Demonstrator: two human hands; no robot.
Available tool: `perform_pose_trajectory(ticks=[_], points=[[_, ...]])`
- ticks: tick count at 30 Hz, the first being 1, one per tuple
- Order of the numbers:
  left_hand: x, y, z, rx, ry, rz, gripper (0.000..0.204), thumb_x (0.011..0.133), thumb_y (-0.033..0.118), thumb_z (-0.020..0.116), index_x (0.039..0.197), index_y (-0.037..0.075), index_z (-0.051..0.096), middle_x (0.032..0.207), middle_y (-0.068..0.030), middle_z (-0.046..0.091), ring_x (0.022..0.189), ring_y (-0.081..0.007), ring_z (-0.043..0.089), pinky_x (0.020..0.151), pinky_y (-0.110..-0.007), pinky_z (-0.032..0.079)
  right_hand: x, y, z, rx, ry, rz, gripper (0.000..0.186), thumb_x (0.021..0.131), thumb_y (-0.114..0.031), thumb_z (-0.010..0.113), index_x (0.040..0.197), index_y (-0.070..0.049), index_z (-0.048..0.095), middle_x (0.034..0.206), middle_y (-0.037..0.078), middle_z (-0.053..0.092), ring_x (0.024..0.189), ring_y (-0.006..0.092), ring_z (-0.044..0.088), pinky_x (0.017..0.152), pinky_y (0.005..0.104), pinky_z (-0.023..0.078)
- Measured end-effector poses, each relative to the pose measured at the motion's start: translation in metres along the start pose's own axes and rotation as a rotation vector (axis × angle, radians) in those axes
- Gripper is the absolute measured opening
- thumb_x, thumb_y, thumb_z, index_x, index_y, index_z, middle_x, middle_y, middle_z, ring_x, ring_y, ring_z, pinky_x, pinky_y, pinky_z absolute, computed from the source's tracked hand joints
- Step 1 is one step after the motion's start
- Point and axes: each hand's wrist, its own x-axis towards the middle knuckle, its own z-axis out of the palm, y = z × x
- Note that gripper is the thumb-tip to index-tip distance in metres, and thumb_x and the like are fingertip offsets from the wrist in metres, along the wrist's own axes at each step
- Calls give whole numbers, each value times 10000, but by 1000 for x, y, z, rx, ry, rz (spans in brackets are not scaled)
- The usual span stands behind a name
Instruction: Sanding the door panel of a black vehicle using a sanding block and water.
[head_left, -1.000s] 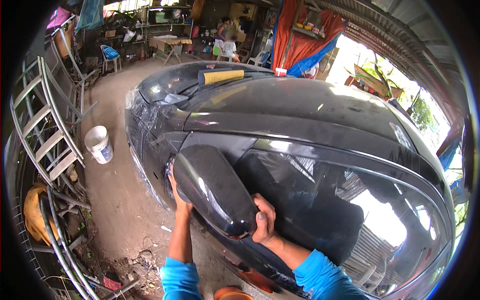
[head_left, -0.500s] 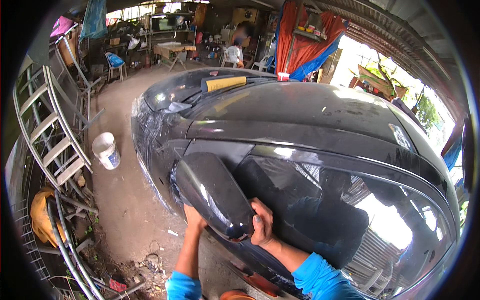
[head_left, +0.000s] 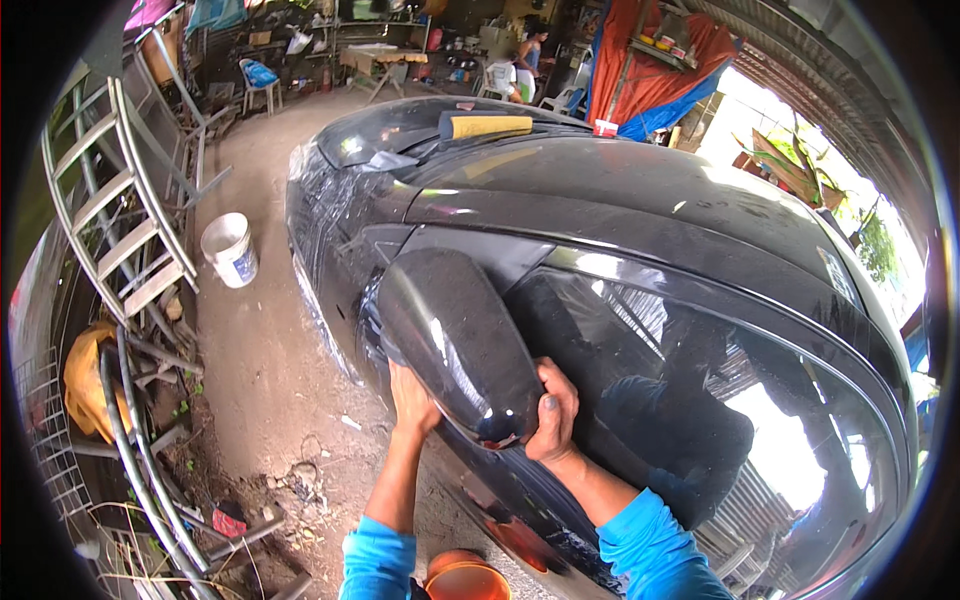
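A dark side mirror (head_left: 455, 335) sticks out from the door of a black car (head_left: 600, 185). My left hand (head_left: 412, 402) holds its outer edge from below, with most of the fingers hidden behind the housing. At the rounded near end, my right hand (head_left: 555, 412) is closed around the rim, thumb toward me and fingers curled on the window side. The mirror's face is turned away from view. Beside my right hand lies the dark side window (head_left: 650, 420), full of reflections.
An orange bucket (head_left: 467, 578) stands below, between my forearms. Left of the car are a white bucket (head_left: 230, 250), a metal ladder (head_left: 125, 245) and pipes. A yellow sanding-block-like piece (head_left: 490, 126) lies near the windshield. At the back, a person (head_left: 527, 65) is near white chairs.
The view has shifted, so the car and mirror sit higher in the picture and more of the orange bucket shows. Both hands stay on the mirror. The far person now appears more upright.
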Motion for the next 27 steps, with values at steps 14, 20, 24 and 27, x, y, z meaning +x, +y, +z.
perform_pose_trajectory(ticks=[14,20,24,27], points=[[-69,23,25,-60,18,295,562,698,149,613,1233,-19,597,1298,-253,553,1320,-445,433,1171,-657,192,-3,-1,3,-45,-6,-15,537,969,-425,333,953,51,582,872,150,568,769,251,563,693,369,446],[-78,73,16,-13,-435,553,622,661,234,663,1260,68,648,1318,-187,600,1247,-453,519,1124,-658,281,-10,4,-12,-68,-17,38,557,959,-410,321,1000,72,598,902,168,596,837,265,591,762,361,464],[-66,19,2,-18,37,368,443,692,136,613,1114,19,677,1240,-227,607,1243,-465,483,1139,-641,246,1,-11,9,-83,0,-1,581,955,-434,326,1011,83,585,930,160,608,854,255,592,778,354,465],[-118,102,43,-331,-132,433,551,688,201,645,1217,48,640,1269,-225,600,1236,-466,492,1123,-634,279,-2,2,-5,-42,-2,64,614,955,-473,318,1024,70,595,962,152,620,904,251,593,803,369,466]])
